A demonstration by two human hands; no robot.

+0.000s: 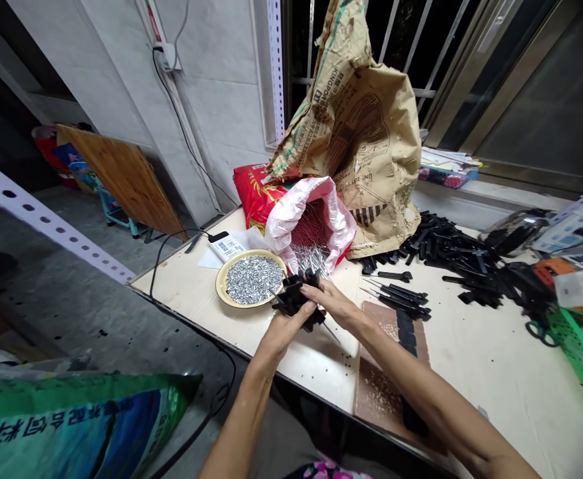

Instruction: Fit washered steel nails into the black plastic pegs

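While the left hand [280, 332] and right hand [339, 305] meet above the tabletop [321, 376], their fingers [313, 293] are closed around a bunch of black pieces [291, 293] with thin metal rods [332, 333] sticking out. The bunch is just beside a yellowish bowl [220, 285] of small metal bits [253, 279], before an opened sack [280, 229]; a heap of similar parts [451, 246] lies to the right.
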